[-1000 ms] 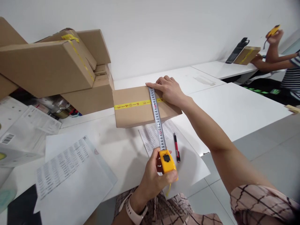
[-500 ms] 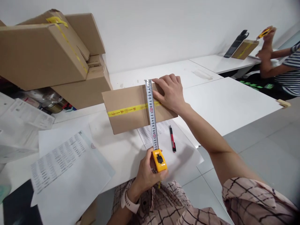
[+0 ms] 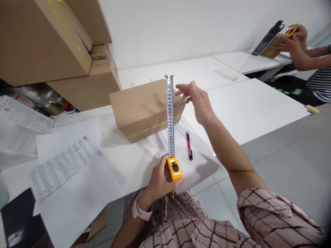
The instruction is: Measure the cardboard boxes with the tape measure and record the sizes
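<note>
My left hand (image 3: 161, 177) is wrapped round a yellow tape measure (image 3: 175, 168), its metal blade (image 3: 170, 117) pulled out and pointing away from me. The blade passes in front of a brown cardboard box (image 3: 141, 103) with a strip of yellow tape along its lower near side. Just right of the box's right end, my right hand (image 3: 198, 101) is lifted with its fingers apart and nothing in it. The blade's hooked tip stands a little above the box's top edge. Under and in front of the box lie printed sheets (image 3: 196, 175) with a red and black pen (image 3: 189, 146) on them.
Big cardboard boxes (image 3: 74, 82) are stacked at the left. More printed sheets (image 3: 77, 186) lie at the table's left front. Far right, a co-worker's hands (image 3: 294, 39) hold a yellow tool by a small box (image 3: 271, 46), beside a dark bottle (image 3: 267, 38).
My right hand has let go of the box and blade tip and come up to the right. The box has tipped, so its taped face now points lower. The co-worker's hands have moved to the box.
</note>
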The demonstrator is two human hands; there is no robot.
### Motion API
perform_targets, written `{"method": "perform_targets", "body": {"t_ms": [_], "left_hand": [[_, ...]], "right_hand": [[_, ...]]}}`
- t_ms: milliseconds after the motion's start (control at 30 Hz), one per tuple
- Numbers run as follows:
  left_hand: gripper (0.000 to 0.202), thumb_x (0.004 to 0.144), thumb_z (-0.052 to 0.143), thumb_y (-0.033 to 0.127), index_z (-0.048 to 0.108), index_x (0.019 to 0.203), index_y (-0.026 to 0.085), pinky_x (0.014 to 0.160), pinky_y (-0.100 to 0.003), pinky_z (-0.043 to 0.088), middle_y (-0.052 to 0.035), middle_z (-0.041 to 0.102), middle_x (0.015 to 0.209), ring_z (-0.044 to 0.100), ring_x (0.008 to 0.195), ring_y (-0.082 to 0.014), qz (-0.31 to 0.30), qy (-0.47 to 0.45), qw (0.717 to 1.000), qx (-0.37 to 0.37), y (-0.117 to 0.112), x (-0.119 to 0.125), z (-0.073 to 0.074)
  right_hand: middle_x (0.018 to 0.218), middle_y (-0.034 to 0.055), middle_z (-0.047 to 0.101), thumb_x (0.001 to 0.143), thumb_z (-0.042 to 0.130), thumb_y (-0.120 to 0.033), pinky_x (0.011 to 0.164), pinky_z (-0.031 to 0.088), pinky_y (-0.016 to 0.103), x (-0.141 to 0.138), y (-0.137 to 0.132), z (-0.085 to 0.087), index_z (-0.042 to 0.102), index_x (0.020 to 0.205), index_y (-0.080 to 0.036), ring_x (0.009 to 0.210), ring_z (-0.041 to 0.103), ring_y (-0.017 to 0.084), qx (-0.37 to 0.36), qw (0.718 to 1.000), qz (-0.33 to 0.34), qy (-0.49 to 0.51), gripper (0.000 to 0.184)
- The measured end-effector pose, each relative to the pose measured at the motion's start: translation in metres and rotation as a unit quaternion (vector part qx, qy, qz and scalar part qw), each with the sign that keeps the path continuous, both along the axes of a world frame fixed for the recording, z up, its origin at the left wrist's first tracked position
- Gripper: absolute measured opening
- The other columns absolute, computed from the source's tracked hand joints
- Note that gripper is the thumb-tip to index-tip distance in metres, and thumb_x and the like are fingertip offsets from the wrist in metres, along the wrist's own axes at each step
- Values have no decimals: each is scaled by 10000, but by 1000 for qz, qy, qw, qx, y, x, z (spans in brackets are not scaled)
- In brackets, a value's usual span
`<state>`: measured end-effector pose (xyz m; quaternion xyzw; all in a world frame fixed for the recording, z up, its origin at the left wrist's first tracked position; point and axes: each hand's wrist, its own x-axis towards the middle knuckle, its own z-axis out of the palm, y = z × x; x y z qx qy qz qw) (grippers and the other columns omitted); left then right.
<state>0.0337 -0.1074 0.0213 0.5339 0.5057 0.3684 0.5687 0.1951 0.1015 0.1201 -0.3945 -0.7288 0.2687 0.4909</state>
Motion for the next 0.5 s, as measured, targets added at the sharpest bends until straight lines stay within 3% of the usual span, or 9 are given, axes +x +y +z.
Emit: {"method": "perform_targets", "body": {"t_ms": [100, 200, 300, 367, 500], "left_hand": [[635, 711, 793, 246, 487, 1267, 229, 721, -266, 528, -45, 669, 1083, 599, 810, -157, -12, 26, 1000, 11, 0, 0, 3], [707, 702, 806, 240, 471, 1325, 227, 768, -281, 537, -51, 662, 1099, 615, 847, -169, -19, 27, 999, 16, -3, 1, 3], [1031, 715, 812, 230, 212, 1553, 260, 825, -310, 558, -66, 633, 1167, 644, 916, -186, -4, -25, 1000, 17, -6, 3, 0], [1193, 723, 811, 224, 11, 1606, 285, 805, -317, 575, -69, 610, 1186, 654, 917, -186, 24, -48, 998, 15, -9, 2, -1], [1220, 723, 835, 252, 2, 1613, 290, 874, -355, 580, -92, 608, 1231, 671, 1014, -220, 103, 23, 992, 65, -14, -8, 5]], "right_hand": [[831, 23, 601, 934, 577, -657, 653, 479, 304, 2, -5, 21, 687, 956, -225, 732, 556, 140, -52, 992, 85, 82, 446], [711, -7, 526, 894, 667, -622, 557, 437, 274, 1, -17, 24, 619, 819, -229, 627, 490, 115, -79, 983, 104, 126, 404], [643, -25, 494, 897, 671, -609, 511, 399, 276, -2, -42, 8, 586, 790, -239, 560, 442, 110, -96, 981, 112, 123, 395], [619, -33, 489, 925, 647, -581, 504, 382, 282, -4, -63, -8, 583, 791, -240, 542, 432, 111, -116, 980, 130, 94, 372], [707, -2, 586, 992, 568, -484, 561, 420, 300, 2, -98, -37, 596, 808, -239, 609, 512, 130, -123, 976, 177, -19, 308]]}}
